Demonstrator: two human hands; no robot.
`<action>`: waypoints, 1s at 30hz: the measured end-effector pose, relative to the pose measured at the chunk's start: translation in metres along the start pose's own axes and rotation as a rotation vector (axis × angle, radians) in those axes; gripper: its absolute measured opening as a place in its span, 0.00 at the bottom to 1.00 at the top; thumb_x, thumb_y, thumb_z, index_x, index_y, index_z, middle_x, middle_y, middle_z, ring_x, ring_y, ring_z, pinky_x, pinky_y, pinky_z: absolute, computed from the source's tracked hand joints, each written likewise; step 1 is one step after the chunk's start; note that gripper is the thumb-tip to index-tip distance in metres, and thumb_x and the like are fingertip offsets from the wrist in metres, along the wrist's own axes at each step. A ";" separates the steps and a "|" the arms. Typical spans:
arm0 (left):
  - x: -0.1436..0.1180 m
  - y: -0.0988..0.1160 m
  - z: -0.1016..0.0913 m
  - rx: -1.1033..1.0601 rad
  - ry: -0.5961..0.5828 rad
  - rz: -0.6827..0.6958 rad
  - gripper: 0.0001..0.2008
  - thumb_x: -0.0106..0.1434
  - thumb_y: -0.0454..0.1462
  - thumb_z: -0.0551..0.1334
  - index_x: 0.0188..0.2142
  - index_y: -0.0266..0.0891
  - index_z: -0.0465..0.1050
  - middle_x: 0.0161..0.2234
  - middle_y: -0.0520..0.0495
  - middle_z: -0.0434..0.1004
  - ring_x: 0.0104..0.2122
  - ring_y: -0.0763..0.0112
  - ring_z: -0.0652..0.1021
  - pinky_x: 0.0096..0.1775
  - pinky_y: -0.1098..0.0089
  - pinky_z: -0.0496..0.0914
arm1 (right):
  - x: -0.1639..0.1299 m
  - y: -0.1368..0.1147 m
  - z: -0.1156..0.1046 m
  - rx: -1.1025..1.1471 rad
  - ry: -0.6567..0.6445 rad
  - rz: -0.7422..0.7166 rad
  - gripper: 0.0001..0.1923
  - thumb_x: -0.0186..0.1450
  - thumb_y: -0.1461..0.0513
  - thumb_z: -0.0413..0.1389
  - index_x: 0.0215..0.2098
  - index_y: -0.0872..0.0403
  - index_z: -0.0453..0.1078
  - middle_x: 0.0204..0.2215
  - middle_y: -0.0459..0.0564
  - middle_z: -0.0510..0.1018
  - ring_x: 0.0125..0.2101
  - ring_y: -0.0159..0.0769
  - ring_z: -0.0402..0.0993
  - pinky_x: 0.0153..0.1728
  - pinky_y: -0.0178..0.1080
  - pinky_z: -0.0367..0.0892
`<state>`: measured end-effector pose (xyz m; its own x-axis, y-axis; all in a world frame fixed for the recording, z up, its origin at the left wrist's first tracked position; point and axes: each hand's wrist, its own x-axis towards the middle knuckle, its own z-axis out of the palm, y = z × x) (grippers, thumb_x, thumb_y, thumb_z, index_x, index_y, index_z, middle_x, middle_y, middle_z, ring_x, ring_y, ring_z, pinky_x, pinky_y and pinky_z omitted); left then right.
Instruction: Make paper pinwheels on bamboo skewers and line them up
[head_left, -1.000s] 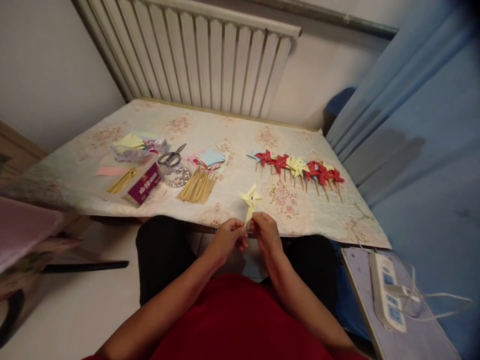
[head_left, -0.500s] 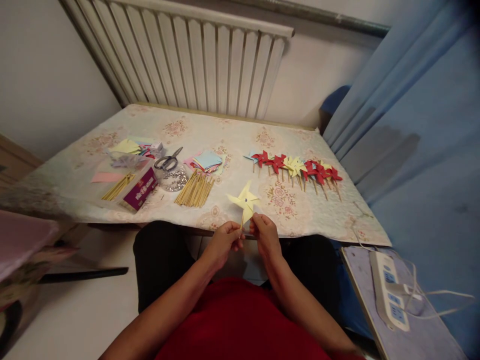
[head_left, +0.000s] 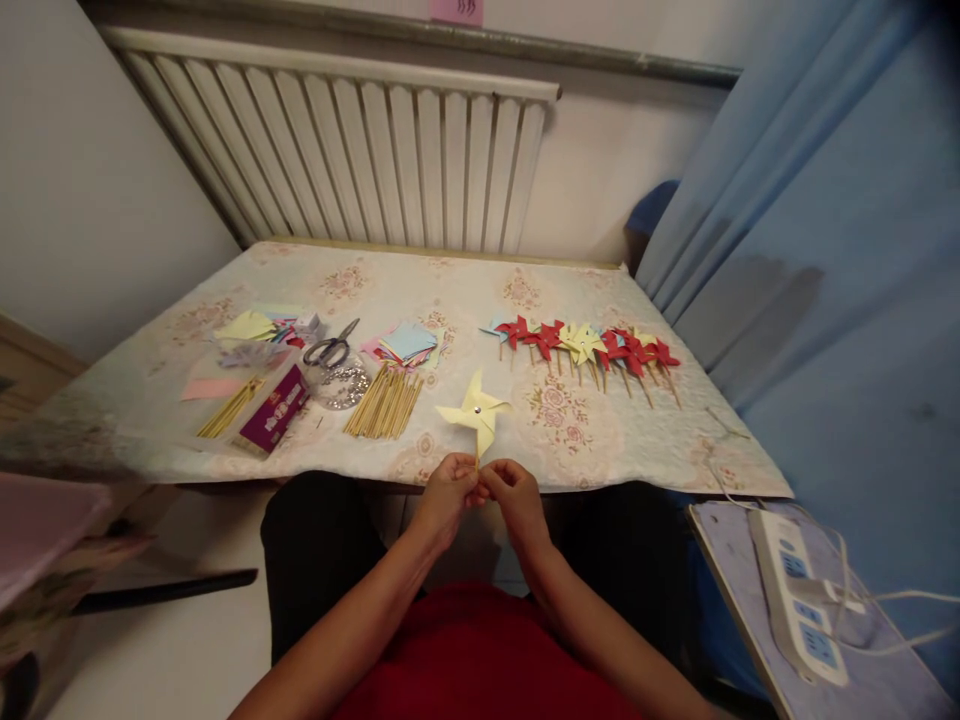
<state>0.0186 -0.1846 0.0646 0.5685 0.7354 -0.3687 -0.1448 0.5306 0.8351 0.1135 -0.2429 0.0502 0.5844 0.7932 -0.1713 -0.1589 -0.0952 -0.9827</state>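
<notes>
A yellow paper pinwheel [head_left: 480, 412] with a silver pin at its centre stands upright before me, over the table's front edge. Closed around its thin stick is my left hand [head_left: 448, 492]. My right hand [head_left: 514, 494] pinches at the same stick, touching the left fingertips just below the blades; the fingers hide most of the stick. On the table beyond, to the right, lie several finished pinwheels [head_left: 581, 342] in red, yellow and light blue. Left of my hands is a bundle of bamboo sticks [head_left: 384, 402], with coloured paper pieces [head_left: 409, 343] behind it.
Scissors [head_left: 330, 346] rest on a clear tub of silver pins [head_left: 341, 386]. Beside it are a purple box [head_left: 276, 410], more sticks [head_left: 229, 408] and a paper pile [head_left: 251, 326]. At lower right, a power strip [head_left: 799, 595] with cables sits on a small stand.
My right hand has moved from the pinwheel's lower blade down to the stick, beside my left hand. The blades have turned slightly. The head view has tilted up a little.
</notes>
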 end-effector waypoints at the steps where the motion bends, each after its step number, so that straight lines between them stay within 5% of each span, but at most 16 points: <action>1: 0.002 -0.001 0.000 0.011 0.002 0.004 0.16 0.50 0.36 0.66 0.37 0.38 0.62 0.22 0.55 0.71 0.22 0.77 0.73 0.26 0.76 0.65 | 0.001 0.000 0.000 -0.012 0.011 0.006 0.08 0.53 0.57 0.58 0.25 0.54 0.71 0.21 0.44 0.74 0.24 0.32 0.67 0.28 0.34 0.62; 13: 0.025 -0.017 0.007 0.142 0.041 -0.044 0.16 0.51 0.34 0.63 0.40 0.37 0.62 0.25 0.52 0.74 0.22 0.77 0.74 0.25 0.76 0.66 | 0.025 0.014 -0.010 -0.044 0.038 0.106 0.08 0.50 0.60 0.58 0.27 0.55 0.73 0.19 0.43 0.73 0.21 0.30 0.66 0.23 0.33 0.60; 22: 0.042 -0.019 0.016 0.219 -0.055 -0.058 0.14 0.52 0.36 0.62 0.38 0.37 0.61 0.23 0.53 0.72 0.22 0.76 0.74 0.26 0.75 0.66 | 0.042 0.015 -0.015 -0.008 0.100 0.104 0.06 0.49 0.59 0.56 0.23 0.54 0.68 0.17 0.40 0.68 0.18 0.28 0.61 0.20 0.32 0.56; 27: 0.060 -0.027 0.008 0.509 -0.103 -0.011 0.11 0.55 0.39 0.59 0.36 0.39 0.62 0.27 0.52 0.72 0.22 0.73 0.74 0.25 0.72 0.65 | 0.064 0.019 -0.034 -0.161 0.219 -0.030 0.07 0.52 0.59 0.54 0.21 0.54 0.67 0.16 0.41 0.67 0.21 0.30 0.62 0.23 0.33 0.57; 30: 0.080 -0.025 -0.013 0.889 -0.025 0.178 0.04 0.58 0.37 0.55 0.33 0.39 0.64 0.27 0.52 0.70 0.26 0.72 0.73 0.31 0.69 0.66 | 0.080 0.022 -0.054 -0.329 0.313 -0.120 0.08 0.53 0.59 0.53 0.20 0.54 0.67 0.17 0.42 0.69 0.22 0.31 0.63 0.26 0.34 0.58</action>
<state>0.0570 -0.1334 0.0088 0.6167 0.7603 -0.2041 0.4405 -0.1185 0.8899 0.1993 -0.2140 0.0113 0.8034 0.5952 -0.0180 0.1561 -0.2397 -0.9582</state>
